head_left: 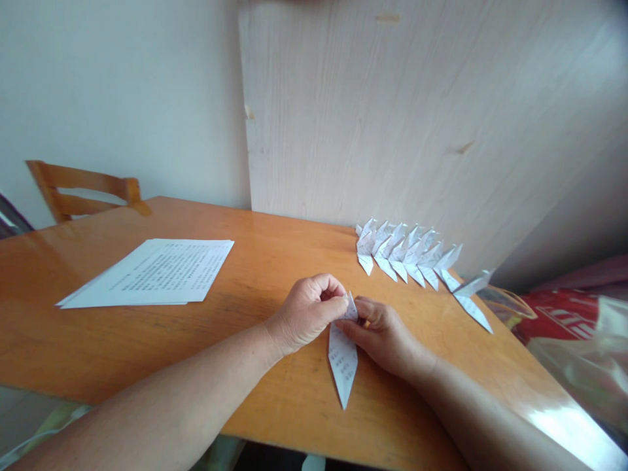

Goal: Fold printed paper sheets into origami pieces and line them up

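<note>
A narrow piece of folded paper (343, 360), printed with characters and pointed at both ends, is held just over the wooden table. The fingers of my left hand (314, 306) pinch it near its upper tip. My right hand (383, 330) grips the same paper from the right, thumb across its front and fingers behind. Its long lower point hangs toward me. Beyond my right hand stand several folded paper pieces (405, 255) in close rows. One more folded piece (473, 297) sits apart from them near the table's right edge.
A stack of printed sheets (167, 271) lies on the left of the table (265, 242). Behind it is a wooden chair (93, 183). A pale wooden panel (367, 118) rises at the table's back edge. Red and clear bags (564, 314) are at the far right.
</note>
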A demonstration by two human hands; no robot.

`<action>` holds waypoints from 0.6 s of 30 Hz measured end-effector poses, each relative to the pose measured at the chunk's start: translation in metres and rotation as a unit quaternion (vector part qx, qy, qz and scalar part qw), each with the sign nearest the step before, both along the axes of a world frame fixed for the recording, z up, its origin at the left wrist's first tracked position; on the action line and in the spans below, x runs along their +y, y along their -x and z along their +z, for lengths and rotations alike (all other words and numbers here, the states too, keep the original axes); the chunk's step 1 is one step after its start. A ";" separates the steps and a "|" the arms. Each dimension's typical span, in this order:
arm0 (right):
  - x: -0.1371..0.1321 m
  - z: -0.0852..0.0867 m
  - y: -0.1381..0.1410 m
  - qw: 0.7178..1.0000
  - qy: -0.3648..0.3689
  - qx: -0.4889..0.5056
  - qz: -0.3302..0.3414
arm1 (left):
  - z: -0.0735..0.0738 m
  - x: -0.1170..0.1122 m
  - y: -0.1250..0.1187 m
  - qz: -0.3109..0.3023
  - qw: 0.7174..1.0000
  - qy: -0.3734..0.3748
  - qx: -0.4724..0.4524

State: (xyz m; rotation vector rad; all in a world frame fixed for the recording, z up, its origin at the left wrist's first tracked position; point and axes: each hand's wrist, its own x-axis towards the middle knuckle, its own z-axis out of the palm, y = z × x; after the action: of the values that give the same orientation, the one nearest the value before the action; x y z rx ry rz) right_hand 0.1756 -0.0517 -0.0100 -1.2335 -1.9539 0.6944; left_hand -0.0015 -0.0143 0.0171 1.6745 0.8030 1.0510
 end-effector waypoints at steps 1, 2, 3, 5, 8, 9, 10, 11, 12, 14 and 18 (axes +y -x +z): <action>0.000 0.000 0.000 1.000 0.000 0.000 0.000 | 0.000 0.000 0.000 0.000 1.000 0.000 0.000; 0.000 0.000 0.000 1.000 0.001 -0.001 0.001 | 0.000 0.000 0.000 -0.001 1.000 0.000 -0.001; 0.000 0.000 0.000 1.000 0.003 -0.001 0.001 | -0.001 0.000 0.000 -0.002 1.000 0.002 -0.003; 0.000 0.000 0.000 1.000 0.010 -0.001 0.004 | 0.000 0.000 0.000 -0.003 1.000 0.004 -0.006; 0.000 0.001 0.000 1.000 0.015 0.001 0.008 | 0.000 0.000 0.001 -0.005 1.000 0.003 -0.009; 0.000 0.002 0.000 1.000 0.015 0.002 0.008 | 0.001 0.000 0.001 -0.005 1.000 0.003 -0.010; 0.000 0.002 0.000 1.000 0.015 0.002 0.008 | 0.001 0.000 0.001 -0.005 1.000 0.003 -0.011; 0.000 0.002 -0.001 1.000 0.015 0.001 0.008 | 0.001 0.000 0.001 -0.006 1.000 0.003 -0.011; 0.000 0.002 -0.001 1.000 0.015 0.000 0.008 | 0.002 0.000 0.001 -0.005 1.000 0.004 -0.012; 0.000 0.001 -0.001 1.000 0.015 -0.001 0.007 | 0.001 0.000 0.001 -0.004 1.000 0.005 -0.014; 0.000 -0.001 -0.001 1.000 0.024 0.004 0.006 | 0.000 -0.001 0.000 -0.004 1.000 0.003 -0.014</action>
State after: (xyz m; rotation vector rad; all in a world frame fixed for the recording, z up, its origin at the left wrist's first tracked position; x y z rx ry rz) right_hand 0.1768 -0.0514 -0.0115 -1.2467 -1.9504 0.7564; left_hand -0.0018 -0.0150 0.0176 1.6525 0.7789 1.0629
